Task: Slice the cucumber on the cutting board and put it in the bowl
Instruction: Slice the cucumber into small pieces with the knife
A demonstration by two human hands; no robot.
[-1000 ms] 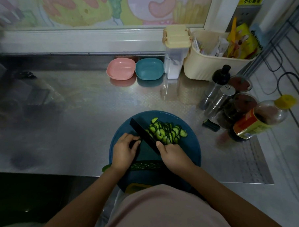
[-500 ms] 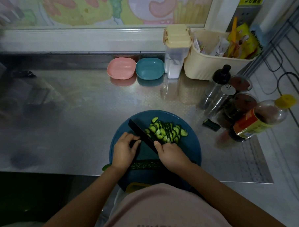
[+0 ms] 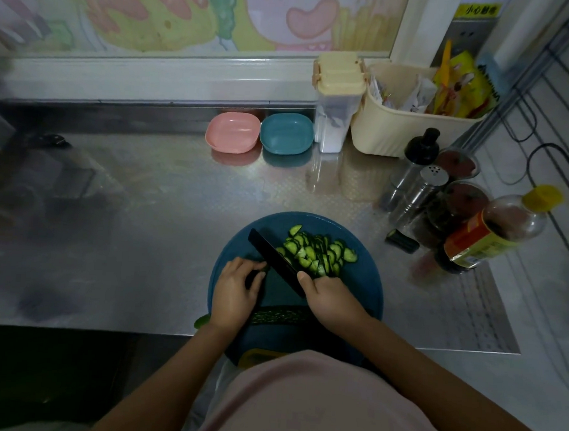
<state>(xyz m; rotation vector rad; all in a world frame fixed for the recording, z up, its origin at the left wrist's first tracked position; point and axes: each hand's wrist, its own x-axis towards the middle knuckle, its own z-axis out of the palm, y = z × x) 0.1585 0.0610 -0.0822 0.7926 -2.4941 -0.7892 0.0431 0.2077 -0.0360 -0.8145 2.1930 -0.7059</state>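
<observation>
A round blue cutting board [image 3: 365, 284] lies at the counter's front edge. On it sits a pile of several green cucumber slices [image 3: 320, 252]. My right hand [image 3: 330, 295] grips the handle of a black knife [image 3: 273, 255], whose blade runs up-left beside the slices. My left hand [image 3: 236, 289] has its fingers curled on a small dark cucumber piece just left of the blade. A long uncut cucumber piece [image 3: 278, 316] lies across the board near me, between my wrists. A pink bowl [image 3: 233, 131] and a teal bowl [image 3: 286, 133] stand at the back.
A clear container with a cream lid [image 3: 335, 100] and a cream basket [image 3: 411, 123] of packets stand at the back right. Bottles, a shaker and jars [image 3: 440, 196] crowd the right side, with a sauce bottle [image 3: 501, 228] lying tilted. A small dark object [image 3: 402, 240] lies beside them.
The knife and my right hand have shifted a little left along the board. My left hand has stayed on its piece.
</observation>
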